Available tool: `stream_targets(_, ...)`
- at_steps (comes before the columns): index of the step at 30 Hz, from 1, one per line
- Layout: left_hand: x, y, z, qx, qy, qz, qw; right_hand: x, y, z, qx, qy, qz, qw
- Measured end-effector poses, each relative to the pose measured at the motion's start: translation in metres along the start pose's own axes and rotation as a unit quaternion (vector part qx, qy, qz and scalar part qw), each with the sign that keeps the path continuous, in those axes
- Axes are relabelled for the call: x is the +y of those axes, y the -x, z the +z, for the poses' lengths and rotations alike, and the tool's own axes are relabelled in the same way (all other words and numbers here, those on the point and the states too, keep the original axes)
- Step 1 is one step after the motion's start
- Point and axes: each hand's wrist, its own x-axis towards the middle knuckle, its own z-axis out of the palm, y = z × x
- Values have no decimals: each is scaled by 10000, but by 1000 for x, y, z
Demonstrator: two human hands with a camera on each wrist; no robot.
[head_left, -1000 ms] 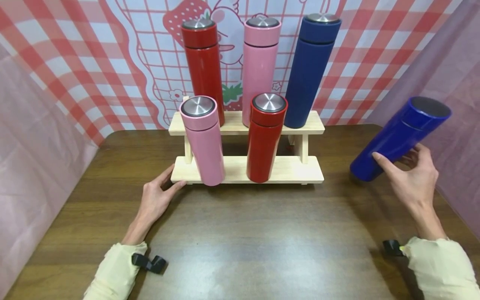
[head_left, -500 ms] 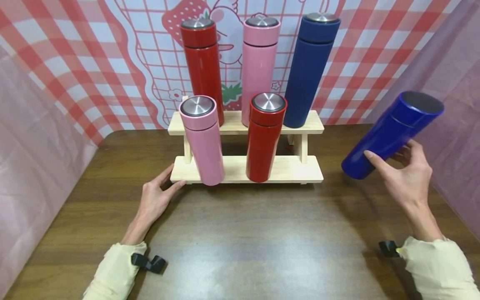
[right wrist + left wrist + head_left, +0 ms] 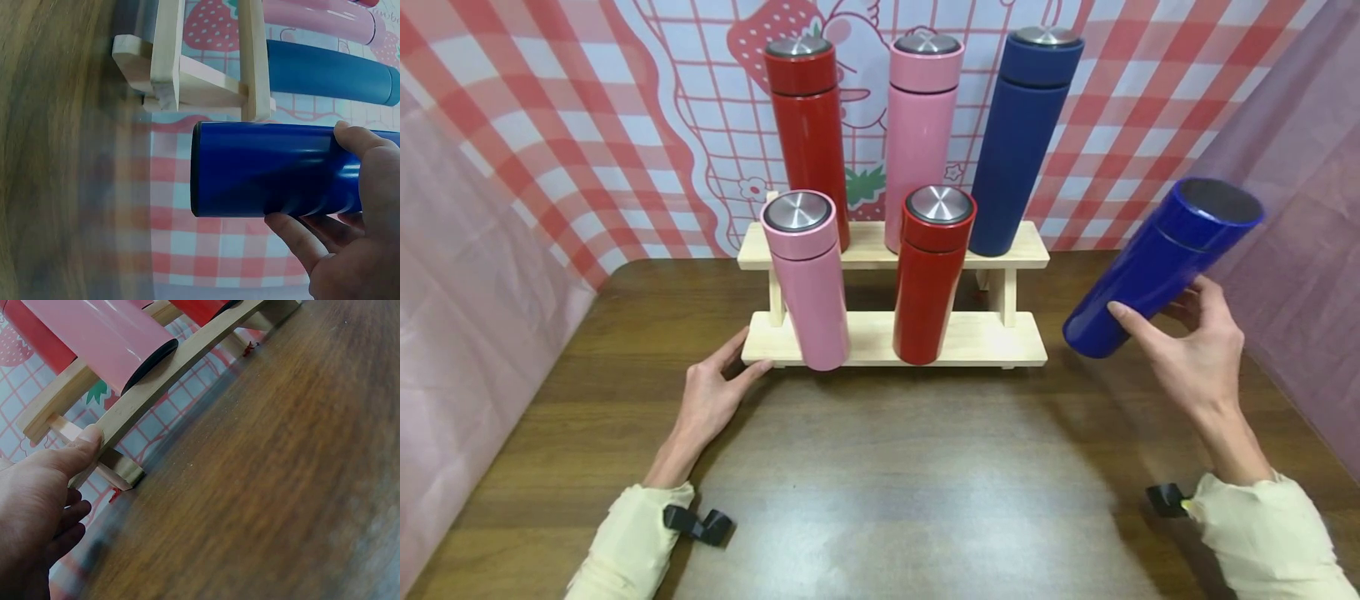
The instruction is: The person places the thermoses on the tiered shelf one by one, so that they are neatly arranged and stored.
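Note:
My right hand (image 3: 1198, 362) grips a glossy blue thermos bottle (image 3: 1157, 262), thumb on one side and fingers on the other. The bottle tilts with its dark-topped lid toward the upper right; its base is off the table in the right wrist view. My left hand (image 3: 711, 400) holds the left end of the lower tier of a two-tier wooden stand (image 3: 977, 337), thumb (image 3: 90, 437) on the board's edge. On that tier stand a pink bottle (image 3: 812, 292) and a red bottle (image 3: 928, 292). Behind, the upper tier bears red (image 3: 811, 142), pink (image 3: 919, 142) and navy (image 3: 1021, 150) bottles.
The stand sits toward the back of a brown wooden table (image 3: 880, 467). Behind it hangs a red-checked cloth (image 3: 602, 108) with strawberry prints. Pale pink cloth (image 3: 467, 333) lines both sides. A black strap with a camera mount (image 3: 700, 527) sits on my left wrist.
My right hand has carried the blue thermos bottle leftward, nearer the stand's right end. The left hand and the bottles on the stand have stayed in place.

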Motion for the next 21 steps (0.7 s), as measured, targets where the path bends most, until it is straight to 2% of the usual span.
stream_targets(21,0,1,-1,-38,68,40,10000,-24,6,21,-269,-351,-481,9979)
